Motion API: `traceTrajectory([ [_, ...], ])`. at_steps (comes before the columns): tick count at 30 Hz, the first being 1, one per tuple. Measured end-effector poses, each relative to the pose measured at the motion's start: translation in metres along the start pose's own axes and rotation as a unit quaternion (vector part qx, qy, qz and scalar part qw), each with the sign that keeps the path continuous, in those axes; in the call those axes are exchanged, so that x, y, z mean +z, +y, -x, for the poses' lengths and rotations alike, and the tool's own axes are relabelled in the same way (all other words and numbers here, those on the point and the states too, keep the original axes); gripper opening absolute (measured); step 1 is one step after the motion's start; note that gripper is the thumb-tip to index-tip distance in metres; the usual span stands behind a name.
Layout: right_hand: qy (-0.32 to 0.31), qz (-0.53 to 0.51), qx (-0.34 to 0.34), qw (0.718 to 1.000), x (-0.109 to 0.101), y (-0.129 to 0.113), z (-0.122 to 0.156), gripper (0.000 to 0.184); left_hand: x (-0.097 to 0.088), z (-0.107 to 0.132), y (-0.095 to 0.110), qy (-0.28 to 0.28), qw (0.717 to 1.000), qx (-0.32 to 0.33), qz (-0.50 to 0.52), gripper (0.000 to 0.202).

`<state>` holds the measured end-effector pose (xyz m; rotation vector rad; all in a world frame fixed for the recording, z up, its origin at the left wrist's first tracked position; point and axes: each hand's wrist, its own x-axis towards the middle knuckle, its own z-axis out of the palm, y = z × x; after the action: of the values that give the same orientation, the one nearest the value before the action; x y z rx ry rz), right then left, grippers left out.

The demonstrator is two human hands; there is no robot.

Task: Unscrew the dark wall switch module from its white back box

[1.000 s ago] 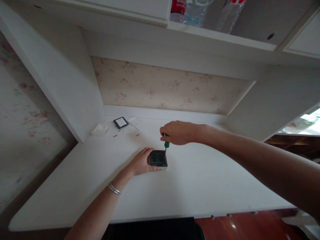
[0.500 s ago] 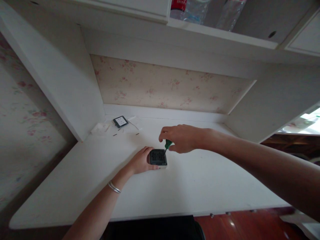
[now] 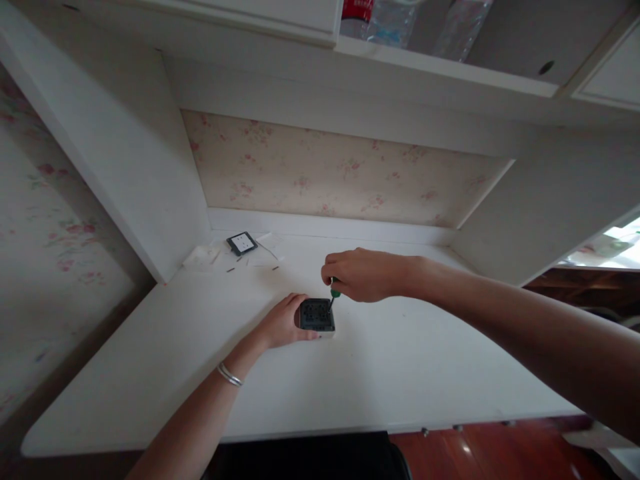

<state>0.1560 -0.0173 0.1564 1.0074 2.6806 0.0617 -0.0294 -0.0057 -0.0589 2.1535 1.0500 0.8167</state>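
Steadying a small square dark-grey plastic socket module (image 3: 317, 315) flat on the white matt desk (image 3: 390, 373), the left hand (image 3: 281, 323) lies curled against the module's left edge, fingers bent round it and pressing it down; a thin silver bangle (image 3: 229, 376) sits on that wrist. Right hand (image 3: 361, 273): closed in a fist-like grip about the green handle of a small screwdriver (image 3: 333, 294), only a stub of green and the thin metal shaft showing beneath the fingers; shaft nearly upright, tip set into the module's upper right corner. Step in hand, by judgement: working a screw at that corner, the module lying near the middle of the desk, toward its front. Next move, by judgement, calls for the tip kept seated and square to the screw while the left hand stops the light casing from turning or sliding on the smooth surface. Module face: moulded, ribbed with small recesses, detail too small to read. Further items: at the back left of the desk, well apart, a second square dark-framed plate with a pale centre (image 3: 241, 243), a flat white piece (image 3: 201, 256) beside it, and a few small dark screws (image 3: 231, 270) scattered loose. Backing: pale floral wallpaper (image 3: 340, 173), white laminate shelving above.
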Motion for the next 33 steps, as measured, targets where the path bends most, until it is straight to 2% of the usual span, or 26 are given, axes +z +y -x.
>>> traceTrajectory([
  [2, -0.005, -0.002, -0.010, 1.000, -0.002, -0.002, 0.000, 0.025, 0.000, 0.000, -0.001, -0.002, 1.000, -0.001, -0.006, 0.072],
  [6, -0.002, 0.011, 0.029, 1.000, -0.003, -0.004, 0.001, 0.026, 0.001, -0.001, -0.002, 0.000, 1.000, 0.003, -0.014, 0.072],
  [11, -0.002, -0.007, -0.018, 1.000, -0.001, -0.001, 0.003, 0.037, 0.002, 0.000, -0.003, 0.000, 1.000, 0.003, -0.010, 0.073],
  [16, 0.016, 0.015, 0.049, 0.999, 0.002, 0.000, 0.001, 0.031, 0.002, 0.000, -0.004, 0.004, 1.000, -0.004, -0.006, 0.074],
  [18, 0.020, 0.017, 0.030, 0.999, 0.003, 0.002, 0.001, 0.030, 0.002, 0.000, -0.004, 0.005, 1.000, -0.005, -0.006, 0.073],
  [22, 0.017, -0.031, -0.052, 0.998, 0.005, 0.003, 0.002, 0.037, 0.003, 0.000, -0.005, 0.006, 1.000, 0.000, -0.001, 0.072],
  [24, 0.025, -0.041, -0.034, 0.998, 0.005, 0.001, 0.002, 0.037, 0.003, 0.000, -0.005, 0.006, 1.000, 0.000, 0.005, 0.072],
  [27, 0.034, -0.008, 0.056, 0.998, 0.006, -0.001, -0.001, 0.042, 0.003, 0.000, -0.005, 0.006, 1.000, -0.003, 0.005, 0.074],
  [29, 0.031, 0.031, 0.102, 0.994, 0.007, 0.000, -0.002, 0.039, 0.003, 0.000, -0.005, 0.007, 1.000, -0.002, 0.002, 0.074],
  [31, 0.028, 0.046, 0.089, 0.995, 0.008, 0.003, -0.001, 0.033, 0.002, 0.000, -0.005, 0.005, 1.000, 0.003, 0.000, 0.074],
  [33, 0.032, 0.029, 0.046, 0.998, 0.008, 0.006, 0.001, 0.036, 0.001, 0.000, -0.004, 0.004, 1.000, 0.007, -0.002, 0.074],
])
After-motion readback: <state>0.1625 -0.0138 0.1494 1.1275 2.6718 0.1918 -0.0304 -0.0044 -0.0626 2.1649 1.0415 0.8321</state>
